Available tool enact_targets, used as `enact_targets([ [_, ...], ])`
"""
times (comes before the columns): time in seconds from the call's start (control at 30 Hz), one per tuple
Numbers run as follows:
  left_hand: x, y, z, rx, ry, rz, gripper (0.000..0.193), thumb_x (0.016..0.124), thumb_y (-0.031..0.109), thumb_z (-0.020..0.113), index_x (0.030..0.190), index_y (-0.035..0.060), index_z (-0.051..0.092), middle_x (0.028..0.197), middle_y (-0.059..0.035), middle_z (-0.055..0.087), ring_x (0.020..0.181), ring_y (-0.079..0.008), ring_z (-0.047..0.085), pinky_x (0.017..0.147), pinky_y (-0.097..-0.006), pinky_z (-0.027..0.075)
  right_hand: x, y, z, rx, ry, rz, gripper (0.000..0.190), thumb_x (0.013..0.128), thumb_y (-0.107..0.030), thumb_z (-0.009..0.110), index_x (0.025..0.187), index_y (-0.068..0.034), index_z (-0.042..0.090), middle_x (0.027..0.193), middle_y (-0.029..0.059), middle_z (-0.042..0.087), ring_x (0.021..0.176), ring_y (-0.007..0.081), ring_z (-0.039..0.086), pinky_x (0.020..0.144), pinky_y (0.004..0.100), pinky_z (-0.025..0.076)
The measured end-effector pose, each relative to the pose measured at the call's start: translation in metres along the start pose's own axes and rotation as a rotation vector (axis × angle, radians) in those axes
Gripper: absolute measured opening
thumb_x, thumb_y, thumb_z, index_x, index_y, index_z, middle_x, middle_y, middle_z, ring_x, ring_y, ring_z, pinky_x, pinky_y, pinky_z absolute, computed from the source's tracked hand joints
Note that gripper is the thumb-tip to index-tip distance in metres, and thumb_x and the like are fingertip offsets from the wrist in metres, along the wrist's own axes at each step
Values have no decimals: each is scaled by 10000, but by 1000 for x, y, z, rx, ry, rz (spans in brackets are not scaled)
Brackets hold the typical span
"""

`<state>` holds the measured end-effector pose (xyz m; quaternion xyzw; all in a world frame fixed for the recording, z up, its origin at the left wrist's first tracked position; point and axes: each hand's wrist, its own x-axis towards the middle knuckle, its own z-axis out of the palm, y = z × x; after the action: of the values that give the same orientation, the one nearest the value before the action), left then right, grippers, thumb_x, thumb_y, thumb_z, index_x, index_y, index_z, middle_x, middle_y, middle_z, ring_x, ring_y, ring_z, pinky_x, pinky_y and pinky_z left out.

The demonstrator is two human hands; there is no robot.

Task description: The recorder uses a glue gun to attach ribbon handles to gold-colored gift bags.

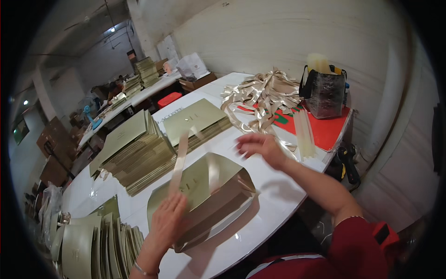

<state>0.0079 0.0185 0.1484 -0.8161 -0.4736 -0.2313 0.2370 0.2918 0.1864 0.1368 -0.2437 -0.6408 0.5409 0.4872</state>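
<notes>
A gold-green paper bag (200,188) lies on its side on the white table, its open mouth towards me. A satin ribbon (180,157) rises in a loop above its upper panel, and its other strand comes down further right. My left hand (167,218) rests over the bag's near left edge, its fingers at the lower end of the left strand. Whether they grip the ribbon or only press on it cannot be told. My right hand (263,148) is blurred, holds nothing visible and hovers beyond the bag's right end with fingers apart.
Stacks of flat bags (139,157) and more bags (198,117) lie beyond. Upright bags (94,247) crowd the lower left. A ribbon heap (271,87), pale glue sticks (303,134) and a plastic-wrapped holder (324,94) stand back right. A glue gun (346,165) hangs by the right edge.
</notes>
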Motion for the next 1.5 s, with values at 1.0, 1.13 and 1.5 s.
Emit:
enact_targets([
  [1.0,-7,130,127,-1643,-476,-1048,161,835,141,659,856,-19,655,774,-57,650,657,-104,571,608,-240,454,-98,73,36,24,207,343,150,873,-146,586,821,-8,608,636,15,575,556,85,544,499,234,443],
  [1.13,-3,130,129,-1849,-415,-1160,156,852,150,637,836,-2,608,777,-72,650,691,-130,614,643,-262,501,-87,70,24,90,187,538,299,917,-260,523,719,-39,558,575,26,550,477,94,518,408,240,400],
  [1.5,32,132,136,-1130,-472,-832,325,825,147,665,1076,-45,590,798,-82,648,668,-132,600,626,-266,507,7,52,-47,-657,494,36,268,836,-240,543,750,-2,630,642,143,616,597,222,624,560,365,479],
])
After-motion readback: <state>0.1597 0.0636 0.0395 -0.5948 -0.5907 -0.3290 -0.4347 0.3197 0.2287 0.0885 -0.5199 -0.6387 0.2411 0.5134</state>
